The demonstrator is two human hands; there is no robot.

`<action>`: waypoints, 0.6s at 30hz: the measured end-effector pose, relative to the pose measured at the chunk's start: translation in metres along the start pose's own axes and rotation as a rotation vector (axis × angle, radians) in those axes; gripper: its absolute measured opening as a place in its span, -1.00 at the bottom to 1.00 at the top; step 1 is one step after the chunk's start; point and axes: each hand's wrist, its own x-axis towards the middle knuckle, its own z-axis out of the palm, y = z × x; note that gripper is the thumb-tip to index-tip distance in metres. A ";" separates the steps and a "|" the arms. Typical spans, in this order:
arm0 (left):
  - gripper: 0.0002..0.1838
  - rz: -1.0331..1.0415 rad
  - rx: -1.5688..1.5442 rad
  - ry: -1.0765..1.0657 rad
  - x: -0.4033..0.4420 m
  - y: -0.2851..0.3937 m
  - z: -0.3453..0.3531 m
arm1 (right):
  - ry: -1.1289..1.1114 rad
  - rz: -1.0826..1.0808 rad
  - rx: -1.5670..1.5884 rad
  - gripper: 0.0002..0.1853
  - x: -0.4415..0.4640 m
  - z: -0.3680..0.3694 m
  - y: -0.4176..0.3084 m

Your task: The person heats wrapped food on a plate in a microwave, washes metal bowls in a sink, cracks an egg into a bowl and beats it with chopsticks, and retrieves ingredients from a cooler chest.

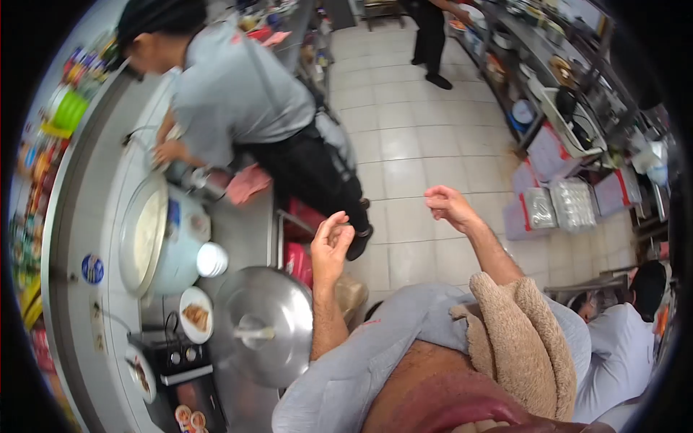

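My left hand [332, 245] is raised in the air with its fingers loosely bent and nothing in it. Nearest to it are the counter's edge and a large round steel lid [249, 299] with a pale handle. My right hand [449, 208] hangs over the tiled floor, fingers slightly curled and also holding nothing. A brown towel [530, 339] lies over my right shoulder. On the counter beyond the lid stand a large pale-blue tub [180, 238] and a stack of white bowls [211, 260].
A person in a grey shirt [238, 94] leans over the counter at left, near a pink cloth [247, 184]. Another person [431, 36] stands far down the aisle; a third [621, 353] is at lower right. Plastic bins [548, 153] line the right side. A plate of food [207, 332] sits by a black appliance.
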 end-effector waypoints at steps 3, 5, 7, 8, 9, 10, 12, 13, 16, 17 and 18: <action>-0.61 0.012 0.178 -0.339 0.051 0.000 0.054 | -0.044 -0.026 0.061 -0.75 0.013 -0.034 -0.019; -0.59 0.003 0.289 -0.453 0.092 -0.017 0.083 | -0.079 -0.039 0.084 -0.72 0.041 -0.060 -0.023; -0.56 -0.017 0.391 -0.527 0.130 -0.031 0.106 | -0.177 -0.057 0.058 -0.70 0.064 -0.088 -0.035; -0.53 0.036 0.436 -0.548 0.151 -0.047 0.116 | -0.290 -0.052 0.021 -0.67 0.077 -0.103 -0.043; -0.52 -0.028 0.456 -0.582 0.171 -0.050 0.128 | -0.292 -0.028 -0.067 -0.60 0.083 -0.115 -0.061; -0.52 -0.091 0.479 -0.607 0.192 -0.056 0.138 | -0.290 -0.035 -0.075 -0.60 0.093 -0.131 -0.075; -0.50 -0.088 0.481 -0.600 0.243 -0.084 0.154 | -0.531 0.006 -0.075 -0.52 0.120 -0.171 -0.098; -0.49 -0.085 0.510 -0.637 0.268 -0.096 0.160 | -0.673 -0.113 -0.034 -0.47 0.133 -0.189 -0.106; -0.48 -0.105 0.511 -0.629 0.353 -0.110 0.190 | -0.895 -0.301 0.013 -0.46 0.161 -0.204 -0.195; -0.48 -0.034 0.585 -0.671 0.381 -0.106 0.201 | -0.904 -0.262 0.022 -0.46 0.165 -0.207 -0.226; -0.48 0.057 0.664 -0.713 0.415 -0.101 0.213 | -0.967 -0.337 -0.154 -0.55 0.176 -0.211 -0.259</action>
